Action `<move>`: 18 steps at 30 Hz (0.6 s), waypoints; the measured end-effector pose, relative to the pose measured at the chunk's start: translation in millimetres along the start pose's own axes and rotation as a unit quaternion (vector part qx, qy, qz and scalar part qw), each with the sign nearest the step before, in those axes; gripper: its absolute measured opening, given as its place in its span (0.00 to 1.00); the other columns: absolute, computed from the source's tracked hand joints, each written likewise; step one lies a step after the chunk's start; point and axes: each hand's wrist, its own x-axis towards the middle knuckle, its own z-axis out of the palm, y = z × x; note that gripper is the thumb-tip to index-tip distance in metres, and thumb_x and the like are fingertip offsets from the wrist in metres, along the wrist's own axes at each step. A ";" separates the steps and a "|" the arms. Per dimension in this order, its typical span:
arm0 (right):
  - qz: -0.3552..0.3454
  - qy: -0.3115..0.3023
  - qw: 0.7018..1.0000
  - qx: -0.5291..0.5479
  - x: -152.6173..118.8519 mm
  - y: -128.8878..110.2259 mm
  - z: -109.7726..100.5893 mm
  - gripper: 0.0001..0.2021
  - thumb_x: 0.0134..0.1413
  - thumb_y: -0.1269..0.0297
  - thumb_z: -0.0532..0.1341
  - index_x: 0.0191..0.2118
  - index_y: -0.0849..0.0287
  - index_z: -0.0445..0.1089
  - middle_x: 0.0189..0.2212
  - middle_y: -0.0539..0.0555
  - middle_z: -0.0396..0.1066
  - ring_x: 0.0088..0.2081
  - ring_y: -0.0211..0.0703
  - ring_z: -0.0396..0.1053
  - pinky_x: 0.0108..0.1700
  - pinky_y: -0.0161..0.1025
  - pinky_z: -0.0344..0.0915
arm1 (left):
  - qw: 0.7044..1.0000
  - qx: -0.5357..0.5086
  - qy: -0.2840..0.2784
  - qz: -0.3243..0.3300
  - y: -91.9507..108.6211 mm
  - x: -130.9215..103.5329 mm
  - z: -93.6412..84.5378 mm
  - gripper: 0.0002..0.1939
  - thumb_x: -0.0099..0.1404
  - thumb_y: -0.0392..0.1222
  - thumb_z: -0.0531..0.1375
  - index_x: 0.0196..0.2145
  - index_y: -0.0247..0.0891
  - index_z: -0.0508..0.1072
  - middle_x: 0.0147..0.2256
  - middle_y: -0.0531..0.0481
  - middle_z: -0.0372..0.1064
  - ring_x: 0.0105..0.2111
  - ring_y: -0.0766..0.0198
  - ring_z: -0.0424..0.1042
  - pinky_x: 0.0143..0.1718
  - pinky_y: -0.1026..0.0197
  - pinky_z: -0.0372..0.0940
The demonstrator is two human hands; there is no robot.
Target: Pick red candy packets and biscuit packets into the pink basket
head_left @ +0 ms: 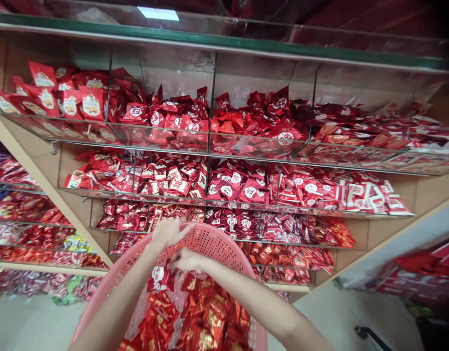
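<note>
A pink perforated plastic basket (217, 239) is tilted in front of me, with several shiny red packets with gold print (209, 312) inside. My left hand (168, 233) grips its far rim, thumb along the top edge; the other fingers are partly hidden. Inside the basket, my right hand (187, 261) has its fingers curled at the edge of a dark red packet with a white label (160, 278). The fingertips are partly hidden, but the packet appears pinched in them.
Wooden shelving with glass dividers holds many red packets (231, 183) in tiers beyond the basket. A green-edged glass shelf (224, 41) runs across the top. More stocked shelves (27, 209) stand at left. At lower right, a black bar (370, 336) is near the pale floor (330, 317).
</note>
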 end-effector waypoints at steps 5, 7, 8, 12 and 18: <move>-0.090 -0.017 0.995 -0.046 -58.6 -22.7 -42.5 0.06 0.46 0.66 0.62 0.31 0.62 0.69 0.20 0.47 0.70 0.17 0.30 0.66 0.18 0.25 0.62 | 1.000 -0.016 -0.013 -0.016 -0.4 -0.1 -0.9 0.39 0.59 0.68 0.35 0.47 0.39 0.69 0.34 0.39 0.72 0.37 0.49 0.71 0.36 0.53 0.61; -0.119 0.003 0.993 0.010 -75.8 -25.0 -70.6 0.09 0.46 0.63 0.62 0.32 0.63 0.70 0.26 0.51 0.73 0.19 0.30 0.67 0.17 0.25 0.60 | 0.999 -0.017 -0.016 -0.022 -2.3 -0.7 -0.5 0.39 0.59 0.68 0.36 0.47 0.39 0.69 0.34 0.38 0.72 0.38 0.49 0.71 0.37 0.53 0.61; -0.124 0.045 0.990 0.054 -79.7 -23.8 -85.0 0.09 0.45 0.63 0.63 0.31 0.63 0.70 0.27 0.52 0.73 0.19 0.29 0.66 0.16 0.24 0.59 | 0.999 -0.016 -0.016 -0.023 -3.7 -1.1 0.1 0.39 0.59 0.68 0.36 0.48 0.39 0.69 0.34 0.38 0.72 0.38 0.49 0.70 0.37 0.53 0.61; -0.111 0.330 0.891 0.290 -66.0 -12.1 -132.3 0.05 0.44 0.70 0.63 0.24 0.64 0.66 0.18 0.48 0.69 0.15 0.27 0.61 0.14 0.23 0.55 | 1.000 -0.013 -0.012 -0.024 -11.2 -4.1 2.7 0.39 0.59 0.68 0.35 0.48 0.40 0.69 0.34 0.38 0.72 0.38 0.48 0.71 0.38 0.52 0.61; -0.130 0.468 0.810 0.329 -24.7 -12.9 -162.6 0.10 0.47 0.70 0.61 0.22 0.60 0.59 0.13 0.46 0.65 0.14 0.28 0.62 0.15 0.24 0.59 | 0.999 -0.003 -0.008 -0.034 -20.1 -10.9 -0.1 0.39 0.59 0.68 0.36 0.48 0.38 0.69 0.33 0.38 0.72 0.37 0.48 0.71 0.37 0.52 0.61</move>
